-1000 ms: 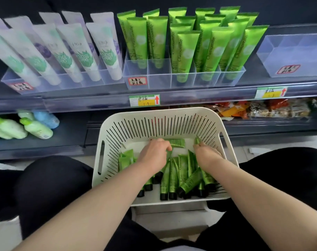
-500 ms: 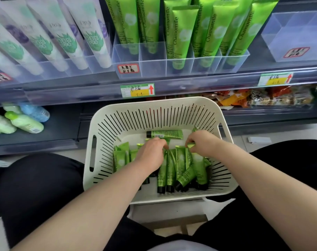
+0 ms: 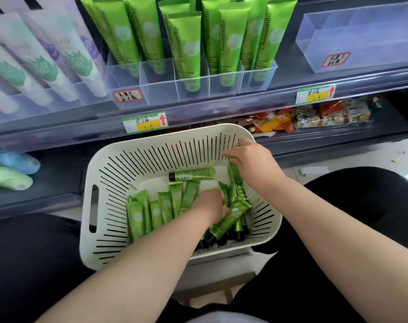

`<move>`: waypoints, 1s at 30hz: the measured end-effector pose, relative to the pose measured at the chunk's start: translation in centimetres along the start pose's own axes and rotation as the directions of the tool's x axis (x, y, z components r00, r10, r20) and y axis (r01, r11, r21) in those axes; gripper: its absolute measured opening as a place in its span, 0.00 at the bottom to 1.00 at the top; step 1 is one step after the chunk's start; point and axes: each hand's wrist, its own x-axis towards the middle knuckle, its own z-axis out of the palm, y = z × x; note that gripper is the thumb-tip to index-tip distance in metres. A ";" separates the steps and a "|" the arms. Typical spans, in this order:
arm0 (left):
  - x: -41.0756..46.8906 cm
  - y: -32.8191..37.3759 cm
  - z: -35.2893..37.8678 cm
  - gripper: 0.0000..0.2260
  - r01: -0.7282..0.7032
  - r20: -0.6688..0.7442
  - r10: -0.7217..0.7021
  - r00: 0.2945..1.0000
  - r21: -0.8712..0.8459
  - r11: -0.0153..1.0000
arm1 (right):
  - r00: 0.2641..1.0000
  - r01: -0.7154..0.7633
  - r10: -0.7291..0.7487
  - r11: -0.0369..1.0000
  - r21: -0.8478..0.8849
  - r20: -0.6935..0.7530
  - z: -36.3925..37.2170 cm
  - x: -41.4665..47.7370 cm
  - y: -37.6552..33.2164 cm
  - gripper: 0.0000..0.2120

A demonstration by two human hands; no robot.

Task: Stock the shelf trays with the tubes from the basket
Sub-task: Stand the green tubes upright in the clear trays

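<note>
The white plastic basket point(image 3: 109, 183), round-cornered with slotted walls, sits between the person's knees, its far rim just below the shelf edge point(image 3: 221, 108). Bare floor shows at the basket's far left, while the tubes point(image 3: 156, 210) crowd the near and right parts. About six lie side by side with their flat crimped ends pointing away from the person. One crosswise tube point(image 3: 193, 174) lies by the far wall. The heap at the right is too tangled to count. All are glossy green with black caps.

The left hand point(image 3: 212, 203) is pushed knuckles-up into that heap. Its fingers are curled under and hidden, so it cannot be told whether they clamp anything. The right hand point(image 3: 249, 162), by the far right corner, pinches a single tube point(image 3: 234, 171) at its upper end, with free room around it.

Above, a clear thin-walled divided tray point(image 3: 191, 89) holds standing tubes point(image 3: 186, 43). A second clear tray point(image 3: 361, 43) stands apart to its right.
</note>
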 end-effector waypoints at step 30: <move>-9.6 -4.3 -14.3 0.10 -0.330 -0.738 0.018 0.674 -0.280 0.901 | 0.944 0.200 -0.205 0.979 -0.046 -0.260 -4.7 0.7 -7.6 0.08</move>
